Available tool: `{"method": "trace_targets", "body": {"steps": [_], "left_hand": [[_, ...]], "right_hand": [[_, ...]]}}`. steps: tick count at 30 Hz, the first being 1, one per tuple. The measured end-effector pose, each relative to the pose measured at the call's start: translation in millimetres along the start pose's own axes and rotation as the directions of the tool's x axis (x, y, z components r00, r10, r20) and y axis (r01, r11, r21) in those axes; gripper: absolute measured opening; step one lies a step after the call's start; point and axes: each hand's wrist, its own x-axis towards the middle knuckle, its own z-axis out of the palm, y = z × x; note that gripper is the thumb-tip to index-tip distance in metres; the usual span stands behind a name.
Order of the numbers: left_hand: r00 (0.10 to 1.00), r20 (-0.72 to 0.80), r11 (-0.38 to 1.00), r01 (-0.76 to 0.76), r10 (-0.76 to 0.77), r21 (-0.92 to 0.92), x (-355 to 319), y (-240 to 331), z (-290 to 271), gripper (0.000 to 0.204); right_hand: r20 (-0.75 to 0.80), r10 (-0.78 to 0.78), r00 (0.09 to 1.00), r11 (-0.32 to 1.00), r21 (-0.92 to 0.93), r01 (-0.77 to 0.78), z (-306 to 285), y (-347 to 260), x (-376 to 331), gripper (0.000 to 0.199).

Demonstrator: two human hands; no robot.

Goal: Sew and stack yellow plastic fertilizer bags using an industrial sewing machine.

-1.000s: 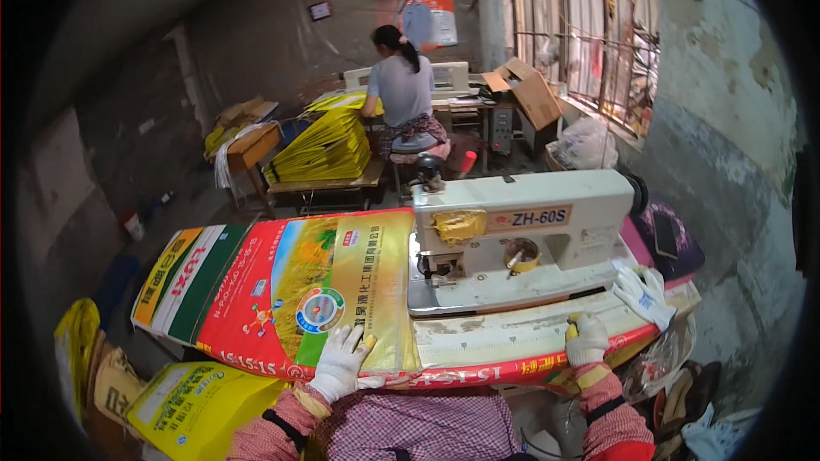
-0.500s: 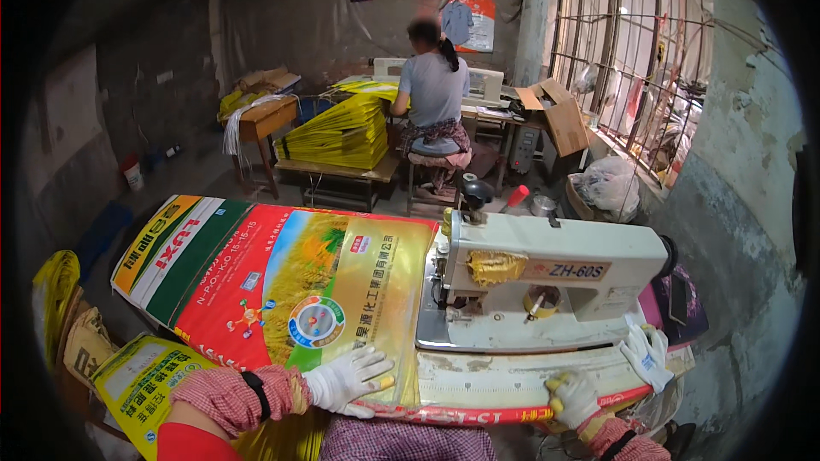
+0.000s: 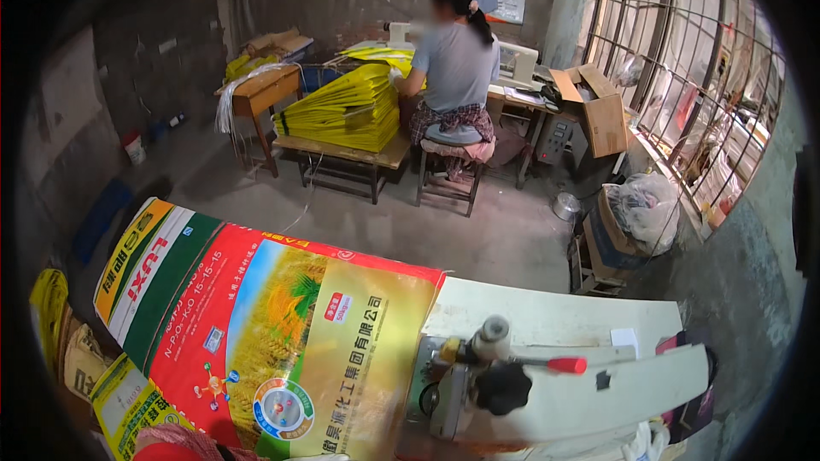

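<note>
A large printed sack (image 3: 248, 299) in red, green, white and yellow-gold lies flat over the left of the table. Its right edge reaches the needle end of a white sewing machine (image 3: 598, 401). A red-checked sleeve on my left arm (image 3: 201, 442) crosses the sack's lower edge. Of my left hand (image 3: 325, 458), only a sliver of white glove shows at the bottom rim, against the sack; its fingers are hidden. My right hand is out of view. A loose white glove (image 3: 645, 444) lies beside the machine at the lower right.
Ahead, a person (image 3: 457, 68) sits on a stool (image 3: 453, 149) at another sewing machine. Beside them, folded yellow sacks (image 3: 342, 111) are stacked on a low bench (image 3: 376, 156). Cardboard boxes (image 3: 598, 111) stand near the barred window at right. Yellow sacks (image 3: 49, 316) hang at far left.
The view has tipped upward, so the table and machine sit lower in the picture. My left hand has slipped almost out at the bottom; my right hand has left the view.
</note>
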Motion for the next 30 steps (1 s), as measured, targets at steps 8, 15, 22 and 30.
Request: {"method": "trace_targets", "body": {"steps": [8, 15, 22, 30], "left_hand": [[0.994, -0.111, 1.0, -0.017, 0.016, -0.006, -5, -4, 4, 0.051], [0.991, -0.131, 0.999, -0.028, 0.033, 0.037, -13, 3, 11, 0.051], [0.98, -0.194, 0.998, -0.048, 0.052, 0.027, -14, -1, 23, 0.051], [0.964, -0.257, 0.997, -0.078, 0.071, -0.016, -15, 3, 10, 0.052]], "right_hand": [[-0.003, 0.057, 0.998, 0.992, 0.114, -0.056, 1, 1, 7, 0.037], [0.075, -0.021, 0.997, 0.996, 0.092, 0.014, -19, 1, 38, 0.037], [0.143, -0.042, 0.989, 0.999, 0.033, 0.038, -24, -10, 63, 0.038], [0.24, -0.016, 0.971, 0.999, -0.043, 0.027, -24, -37, 83, 0.039]]}}
